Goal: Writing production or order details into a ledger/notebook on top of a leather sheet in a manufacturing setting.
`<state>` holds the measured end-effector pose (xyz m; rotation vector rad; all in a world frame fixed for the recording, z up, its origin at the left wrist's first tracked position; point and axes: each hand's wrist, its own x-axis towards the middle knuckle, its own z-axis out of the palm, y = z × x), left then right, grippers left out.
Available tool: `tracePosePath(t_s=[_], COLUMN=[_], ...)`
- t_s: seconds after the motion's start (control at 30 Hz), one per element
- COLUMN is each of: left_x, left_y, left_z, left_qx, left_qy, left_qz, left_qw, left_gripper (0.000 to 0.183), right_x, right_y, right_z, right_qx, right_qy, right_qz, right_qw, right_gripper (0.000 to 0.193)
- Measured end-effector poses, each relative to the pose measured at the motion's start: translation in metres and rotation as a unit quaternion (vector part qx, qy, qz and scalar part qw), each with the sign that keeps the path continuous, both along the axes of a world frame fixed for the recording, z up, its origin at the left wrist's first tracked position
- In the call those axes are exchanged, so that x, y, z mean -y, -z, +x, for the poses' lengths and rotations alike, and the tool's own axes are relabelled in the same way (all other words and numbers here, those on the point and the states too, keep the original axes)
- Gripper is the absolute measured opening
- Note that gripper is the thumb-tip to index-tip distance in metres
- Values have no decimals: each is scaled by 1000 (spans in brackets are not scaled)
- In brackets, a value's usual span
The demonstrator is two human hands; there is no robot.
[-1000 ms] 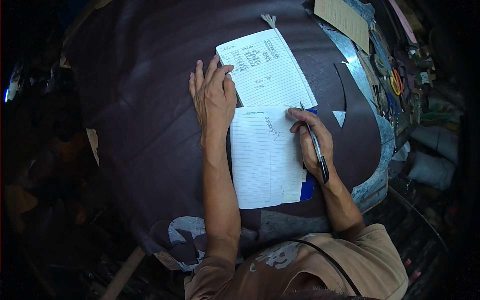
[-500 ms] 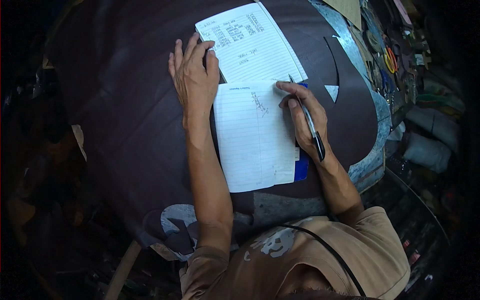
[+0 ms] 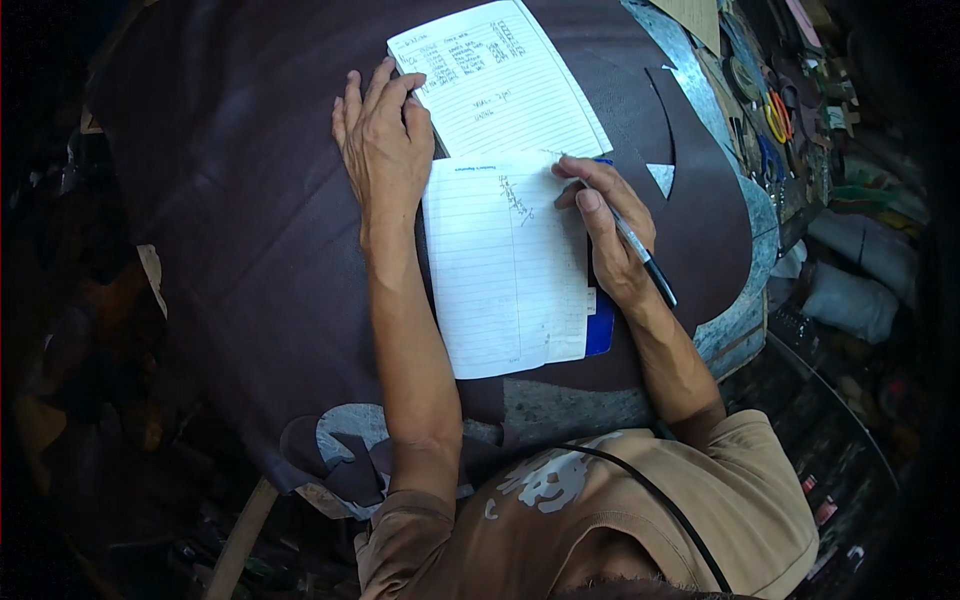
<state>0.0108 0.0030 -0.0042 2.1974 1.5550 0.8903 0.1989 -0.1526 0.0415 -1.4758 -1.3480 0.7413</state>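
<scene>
An open lined notebook lies on a broad sheet of dark brown leather (image 3: 270,180). Handwriting covers part of its far page (image 3: 540,110); the near page (image 3: 480,300) carries a short handwritten note, and a blue cover edge (image 3: 600,330) shows at its right. My left hand (image 3: 385,135) rests at the notebook's left edge, fingers loosely spread, fingertips against the far page. Between the thumb and fingers of my right hand (image 3: 615,220) is a pen (image 3: 655,270) with a clear barrel and black end. That hand is over the near page's upper right corner, and its fingers hide the pen's tip.
Orange-handled scissors (image 3: 777,115) and other tools crowd the far right. A grey metallic table edge (image 3: 755,240) shows past the leather. Leather offcuts (image 3: 350,450) lie near my left elbow, and grey bags (image 3: 850,300) stand beyond the table at right.
The pen has tipped over in my right hand, its black end swinging outward to the right and its tip going behind the fingers. My left hand stays at the notebook's edge.
</scene>
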Motion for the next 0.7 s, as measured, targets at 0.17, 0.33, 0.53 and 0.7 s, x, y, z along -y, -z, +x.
tracePosePath(t_s=[0.17, 0.33, 0.53, 0.7], left_x=[2, 1, 2, 1], left_y=[-2, -3, -4, -2], left_z=[3, 3, 4, 2], left_qx=[8, 11, -7, 5], left_qy=[-3, -6, -13, -2], left_qz=[-15, -18, -18, -9], left_qw=[1000, 1000, 1000, 1000], left_gripper=[30, 31, 29, 33], right_x=[2, 1, 0, 3], right_y=[0, 0, 0, 8], right_z=[2, 1, 1, -7], right_qx=[14, 11, 30, -61], right_qy=[-12, -14, -22, 33], right_qz=[-7, 3, 14, -1], right_qw=[1000, 1000, 999, 998], right_gripper=[31, 26, 25, 22])
